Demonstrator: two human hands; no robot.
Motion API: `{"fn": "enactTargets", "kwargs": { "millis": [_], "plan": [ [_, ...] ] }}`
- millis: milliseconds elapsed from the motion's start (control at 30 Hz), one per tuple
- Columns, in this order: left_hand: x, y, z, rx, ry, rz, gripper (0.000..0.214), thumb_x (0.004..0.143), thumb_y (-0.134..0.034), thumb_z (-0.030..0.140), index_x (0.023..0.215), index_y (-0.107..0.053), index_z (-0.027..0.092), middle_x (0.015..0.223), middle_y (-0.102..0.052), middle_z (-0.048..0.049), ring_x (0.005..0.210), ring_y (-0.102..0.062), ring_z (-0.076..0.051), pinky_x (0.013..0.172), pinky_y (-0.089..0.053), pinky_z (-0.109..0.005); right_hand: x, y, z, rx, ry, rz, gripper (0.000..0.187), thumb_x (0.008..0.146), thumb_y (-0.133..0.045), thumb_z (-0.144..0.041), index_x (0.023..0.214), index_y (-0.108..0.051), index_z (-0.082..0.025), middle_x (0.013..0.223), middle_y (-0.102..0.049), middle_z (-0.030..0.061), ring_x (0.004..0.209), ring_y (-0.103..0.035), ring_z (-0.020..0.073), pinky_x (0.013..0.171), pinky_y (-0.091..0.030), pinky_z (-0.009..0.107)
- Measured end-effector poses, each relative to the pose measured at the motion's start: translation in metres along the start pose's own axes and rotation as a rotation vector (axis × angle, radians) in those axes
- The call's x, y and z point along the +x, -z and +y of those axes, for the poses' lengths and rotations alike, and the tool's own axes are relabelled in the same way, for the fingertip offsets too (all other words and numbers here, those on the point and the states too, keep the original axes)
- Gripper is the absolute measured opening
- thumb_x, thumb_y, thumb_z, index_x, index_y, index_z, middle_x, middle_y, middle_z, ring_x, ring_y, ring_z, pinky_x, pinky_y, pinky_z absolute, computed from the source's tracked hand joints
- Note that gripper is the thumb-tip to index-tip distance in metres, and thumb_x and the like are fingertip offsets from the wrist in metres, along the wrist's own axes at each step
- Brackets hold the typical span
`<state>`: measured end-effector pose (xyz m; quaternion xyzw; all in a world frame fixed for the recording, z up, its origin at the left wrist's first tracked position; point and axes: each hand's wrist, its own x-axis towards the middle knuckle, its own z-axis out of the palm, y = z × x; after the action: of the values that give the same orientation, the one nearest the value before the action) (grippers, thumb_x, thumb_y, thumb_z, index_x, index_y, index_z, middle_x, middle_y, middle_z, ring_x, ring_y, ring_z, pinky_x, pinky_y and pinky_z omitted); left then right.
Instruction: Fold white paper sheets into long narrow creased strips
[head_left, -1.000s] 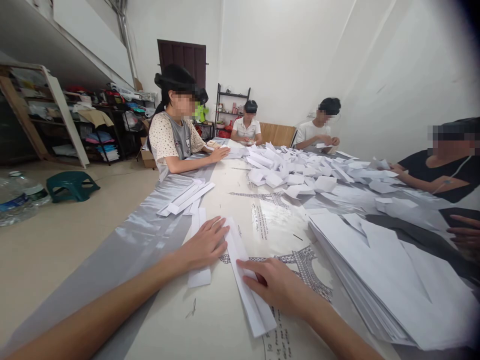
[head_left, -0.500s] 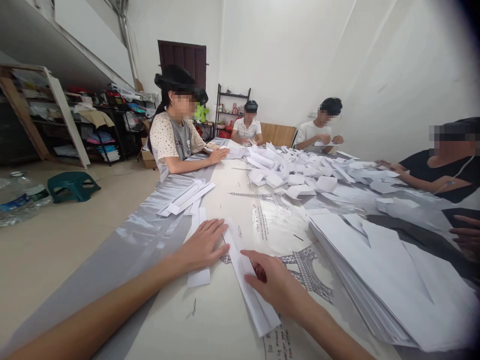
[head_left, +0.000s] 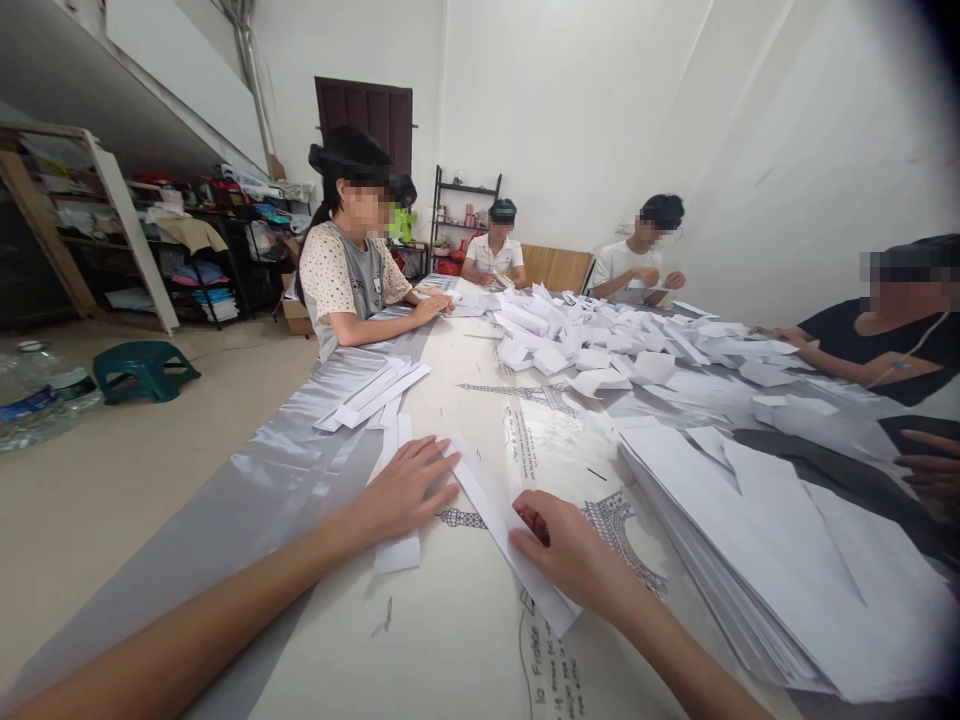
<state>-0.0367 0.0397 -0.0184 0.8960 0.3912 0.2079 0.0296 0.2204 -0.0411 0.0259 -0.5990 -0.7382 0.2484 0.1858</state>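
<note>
Swung the near end of the folded paper strip [head_left: 491, 505] rightward across the bench [head_left: 450, 640] since half a second earlier, and carried the right hand [head_left: 577, 560] along with it. Hardly shifted the left hand [head_left: 409, 490] at all. Reached in low with the left forearm, nearly level with the bench. Held that left hand palm down and flat, fingers spread wide, gripping nothing, pinning a shorter slip [head_left: 397, 552] beneath it and touching the long strip's far end with the fingertips. Found the strip lying slantwise between the two hands, flat on the bench, far end at the left hand, near end poking out under the right. Judged it light, thin and limp: easy to crease, quick to skid on the glossy bench, apt to buckle or tear if pulled from one end. Best pressed near both ends, or pinched along a long folded edge. Laid the right hand over the near half, fingers bent and bearing down, wrist low. Could not tell whether the thumb sat under the paper. Left the tall stack of sheets [head_left: 787, 540] untouched, just beside on the right.
</note>
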Motion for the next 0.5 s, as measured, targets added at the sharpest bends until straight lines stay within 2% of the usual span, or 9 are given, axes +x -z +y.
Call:
{"fn": "enactTargets", "kwargs": {
  "millis": [200, 333, 400, 500],
  "plan": [
    [0.0010, 0.0017, 0.0026, 0.020, -0.014, 0.007, 0.047, 0.104, -0.043, 0.044, 0.143, -0.055, 0.022, 0.150, -0.050, -0.0110, 0.139, -0.043, -0.031, 0.114, -0.037, -0.050, -0.0001, -0.0021, 0.0003, 0.007, -0.037, -0.070, 0.037, 0.084, -0.056, -0.032, 0.068, -0.024, -0.023, 0.066, -0.031, -0.0051, 0.058, -0.027, 0.0117, 0.052, -0.020, 0.028],
    [0.0009, 0.0018, 0.0032, 0.016, -0.005, 0.006, 0.045, 0.105, -0.041, 0.042, 0.142, -0.054, 0.021, 0.148, -0.052, -0.0104, 0.137, -0.045, -0.030, 0.114, -0.037, -0.048, 0.0006, 0.0004, 0.0006, 0.052, -0.063, -0.114, 0.039, 0.084, -0.056, -0.032, 0.068, -0.021, -0.023, 0.066, -0.025, -0.0058, 0.056, -0.022, 0.0109, 0.051, -0.018, 0.028],
    [0.0006, 0.0024, 0.0040, -0.006, 0.025, -0.012, 0.046, 0.106, -0.040, 0.041, 0.145, -0.050, 0.019, 0.148, -0.052, -0.0109, 0.137, -0.045, -0.029, 0.115, -0.037, -0.048, 0.0009, 0.0010, 0.0008, 0.079, -0.063, -0.125, 0.039, 0.084, -0.056, -0.031, 0.068, -0.022, -0.023, 0.066, -0.025, -0.0059, 0.056, -0.021, 0.0108, 0.051, -0.017, 0.028],
    [-0.0001, 0.0038, 0.0060, -0.052, 0.077, 0.003, 0.054, 0.105, -0.040, 0.039, 0.154, -0.035, 0.017, 0.151, -0.047, -0.0134, 0.139, -0.043, -0.028, 0.115, -0.038, -0.047, 0.0010, 0.0010, 0.0015, 0.115, -0.048, -0.142, 0.038, 0.083, -0.056, -0.030, 0.069, -0.022, -0.023, 0.066, -0.023, -0.0063, 0.057, -0.020, 0.0109, 0.051, -0.017, 0.028]
  ]
}}
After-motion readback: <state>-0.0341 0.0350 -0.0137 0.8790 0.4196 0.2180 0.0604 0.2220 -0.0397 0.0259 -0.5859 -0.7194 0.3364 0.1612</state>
